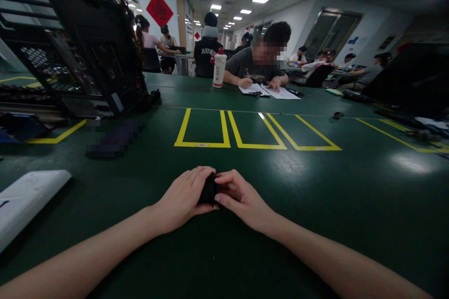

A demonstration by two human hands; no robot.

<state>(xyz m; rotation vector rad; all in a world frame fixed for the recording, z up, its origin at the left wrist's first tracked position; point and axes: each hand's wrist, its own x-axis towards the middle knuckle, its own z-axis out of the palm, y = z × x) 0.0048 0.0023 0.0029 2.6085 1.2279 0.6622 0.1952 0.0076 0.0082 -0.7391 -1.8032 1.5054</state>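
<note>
A small black object stands between my hands above the green table, near the middle of the view. My left hand is wrapped round its left side, fingers over the top and thumb below. On the right, my right hand has its thumb and fingertips on the object's right edge. Much of the object is hidden by my fingers, so what it is cannot be made out.
Yellow tape outlines mark the table ahead. An open black computer case stands at left, with a white box nearer. Across the table are a white bottle and a person writing on papers.
</note>
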